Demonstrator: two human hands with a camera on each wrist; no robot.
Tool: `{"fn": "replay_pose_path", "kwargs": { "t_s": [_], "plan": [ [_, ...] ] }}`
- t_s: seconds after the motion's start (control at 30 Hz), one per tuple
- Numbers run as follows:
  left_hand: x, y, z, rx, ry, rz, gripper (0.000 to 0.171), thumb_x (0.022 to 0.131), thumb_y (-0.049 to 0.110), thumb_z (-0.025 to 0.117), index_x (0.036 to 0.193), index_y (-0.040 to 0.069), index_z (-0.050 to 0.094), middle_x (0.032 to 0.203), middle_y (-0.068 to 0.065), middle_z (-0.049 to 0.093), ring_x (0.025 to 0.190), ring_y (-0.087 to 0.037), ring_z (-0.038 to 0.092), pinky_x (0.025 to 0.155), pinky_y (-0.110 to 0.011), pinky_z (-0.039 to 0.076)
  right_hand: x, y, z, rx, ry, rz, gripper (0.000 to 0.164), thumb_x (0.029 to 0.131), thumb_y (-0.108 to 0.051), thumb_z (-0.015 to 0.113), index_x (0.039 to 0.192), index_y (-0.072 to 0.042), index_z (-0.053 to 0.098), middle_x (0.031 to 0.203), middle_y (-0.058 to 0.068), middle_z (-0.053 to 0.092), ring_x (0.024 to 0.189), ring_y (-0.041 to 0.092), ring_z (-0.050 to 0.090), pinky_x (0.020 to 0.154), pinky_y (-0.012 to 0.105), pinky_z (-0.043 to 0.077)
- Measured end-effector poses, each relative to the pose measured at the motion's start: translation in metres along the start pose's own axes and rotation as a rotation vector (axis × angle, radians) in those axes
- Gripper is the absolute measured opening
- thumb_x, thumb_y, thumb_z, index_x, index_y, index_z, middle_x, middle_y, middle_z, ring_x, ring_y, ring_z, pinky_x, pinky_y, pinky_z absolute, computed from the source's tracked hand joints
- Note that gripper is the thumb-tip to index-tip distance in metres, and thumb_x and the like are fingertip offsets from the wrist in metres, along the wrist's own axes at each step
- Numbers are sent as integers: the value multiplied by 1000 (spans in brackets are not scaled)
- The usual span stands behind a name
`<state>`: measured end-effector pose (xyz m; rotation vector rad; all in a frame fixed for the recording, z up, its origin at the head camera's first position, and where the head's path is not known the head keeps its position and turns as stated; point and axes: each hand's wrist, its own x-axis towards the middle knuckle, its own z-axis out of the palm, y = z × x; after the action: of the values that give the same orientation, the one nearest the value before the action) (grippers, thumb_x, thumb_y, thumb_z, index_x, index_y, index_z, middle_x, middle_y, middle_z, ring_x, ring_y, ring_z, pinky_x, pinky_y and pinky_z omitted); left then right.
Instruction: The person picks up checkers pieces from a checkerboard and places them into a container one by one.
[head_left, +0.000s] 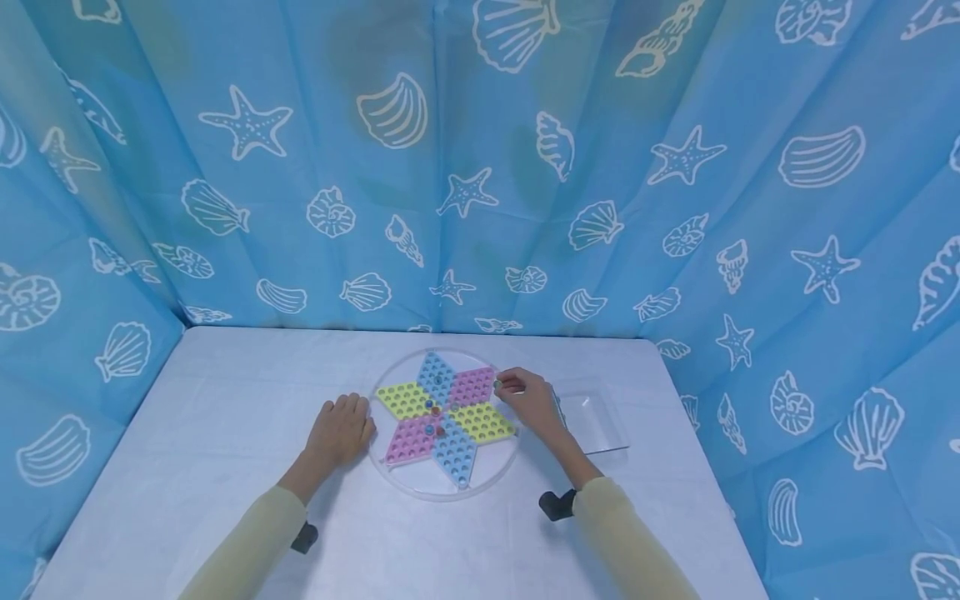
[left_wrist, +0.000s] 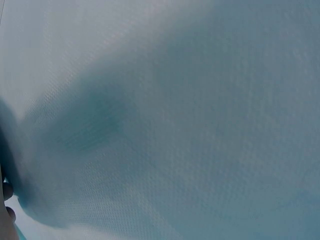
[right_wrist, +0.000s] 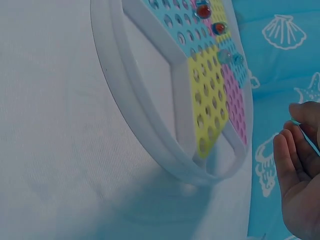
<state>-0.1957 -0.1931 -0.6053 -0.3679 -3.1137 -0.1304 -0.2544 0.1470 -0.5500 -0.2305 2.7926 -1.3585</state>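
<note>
A round white Chinese checkers board has a six-pointed star of blue, pink and yellow sections full of holes. Several glass marbles sit around its middle. At the board's right edge, my right hand pinches a small greenish marble between thumb and fingertips. Only a sliver of that marble shows in the right wrist view, beside my right hand. To the left of the board, my left hand rests on the table, its fingers loosely bent and holding nothing. In the left wrist view only a bit of fingertip shows.
A clear plastic box stands right of the board, partly behind my right hand. A white cloth covers the table. Blue curtains with white shell and starfish prints hang behind it and along both sides.
</note>
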Motion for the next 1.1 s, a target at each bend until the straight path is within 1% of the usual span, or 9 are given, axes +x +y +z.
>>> {"fn": "replay_pose_path", "kwargs": {
  "t_s": [0.1, 0.27, 0.4, 0.5, 0.73, 0.9, 1.1],
  "plan": [
    [0, 0, 0, 7, 0, 1, 29, 101, 31, 45, 106, 3, 51, 86, -7, 41, 81, -23, 41, 74, -41, 39, 0, 3, -9, 15, 16, -3, 21, 91, -17, 73, 111, -11, 70, 100, 0, 70, 97, 18, 66, 85, 36, 53],
    [0, -1, 0, 9, 6, 0, 28, 100, 31, 45, 105, 4, 51, 86, -6, 41, 80, -23, 42, 74, -41, 40, -1, 10, -23, 29, 45, -18, 23, 91, -16, 72, 113, -9, 69, 103, 4, 70, 99, 20, 66, 85, 37, 53],
    [-1, 1, -1, 3, -6, -7, 29, 100, 31, 46, 106, 3, 51, 86, -7, 42, 80, -23, 43, 75, -41, 41, -3, 14, -34, 19, 43, 11, 25, 93, -20, 71, 116, -11, 68, 106, 3, 70, 102, 19, 65, 86, 36, 53],
    [-1, 1, -1, 5, -14, -12, 30, 100, 32, 45, 107, 3, 52, 86, -7, 43, 81, -22, 43, 75, -41, 41, -5, 17, -43, 16, 40, 13, 26, 94, -21, 70, 117, -10, 68, 108, 4, 70, 104, 21, 65, 86, 38, 53],
    [-1, 0, -1, -1, -3, -7, 28, 101, 31, 45, 104, 4, 50, 85, -6, 41, 80, -22, 41, 74, -40, 40, -8, 23, -63, 22, 53, 10, 27, 94, -19, 70, 118, -7, 67, 110, 8, 70, 105, 25, 65, 88, 40, 53],
    [0, 0, 0, -9, -1, -10, 28, 101, 31, 45, 105, 4, 51, 86, -7, 41, 80, -22, 42, 74, -41, 40, -10, 36, -73, 33, 66, -3, 26, 94, -16, 69, 118, -5, 67, 109, 10, 70, 106, 26, 64, 88, 41, 52],
    [0, -1, 1, -7, 0, -7, 30, 101, 32, 45, 107, 3, 51, 87, -7, 42, 81, -23, 42, 74, -40, 40, -12, 53, -80, 34, 100, 32, 24, 95, -15, 68, 117, -5, 67, 111, 12, 69, 107, 28, 64, 91, 44, 50]
  ]
}}
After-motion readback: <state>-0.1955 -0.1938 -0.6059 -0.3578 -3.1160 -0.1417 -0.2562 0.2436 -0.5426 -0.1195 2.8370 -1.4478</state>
